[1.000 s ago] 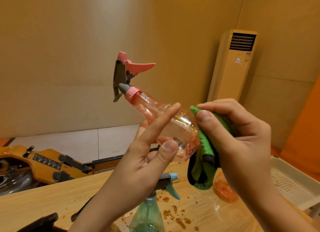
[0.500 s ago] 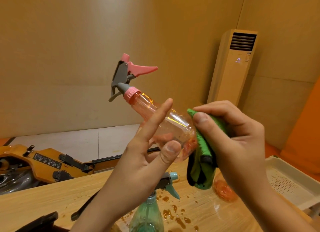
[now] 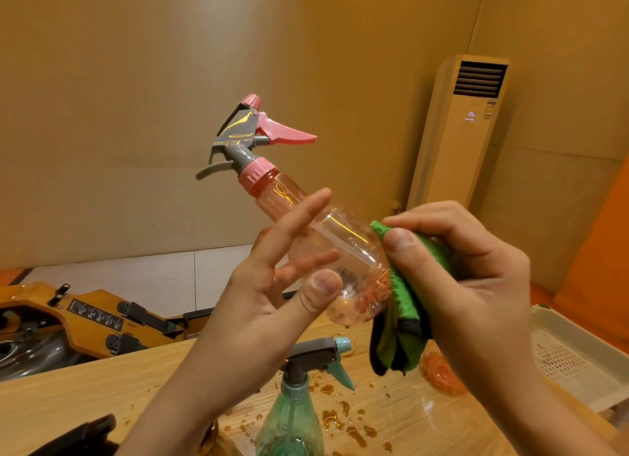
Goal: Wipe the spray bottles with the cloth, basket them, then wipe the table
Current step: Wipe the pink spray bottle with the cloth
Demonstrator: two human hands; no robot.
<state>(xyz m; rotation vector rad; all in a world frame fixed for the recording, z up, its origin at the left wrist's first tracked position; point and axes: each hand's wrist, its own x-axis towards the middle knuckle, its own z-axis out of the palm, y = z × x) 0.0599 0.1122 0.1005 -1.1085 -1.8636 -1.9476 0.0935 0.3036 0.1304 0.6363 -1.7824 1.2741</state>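
Head camera: we hold the pink spray bottle (image 3: pixel 340 248) above the table (image 3: pixel 68 397), tilted with its trigger end up and to the left. Our left hand (image 3: pixel 269 295) grips its clear body between thumb and fingers, the index finger straight along the side. Our right hand (image 3: pixel 466 272) pinches the folded green cloth (image 3: pixel 405 309) against the bottle's base. Below, the green spray bottle (image 3: pixel 292 418) stands among amber drops (image 3: pixel 332 418); the white basket (image 3: pixel 578 357) sits at the right.
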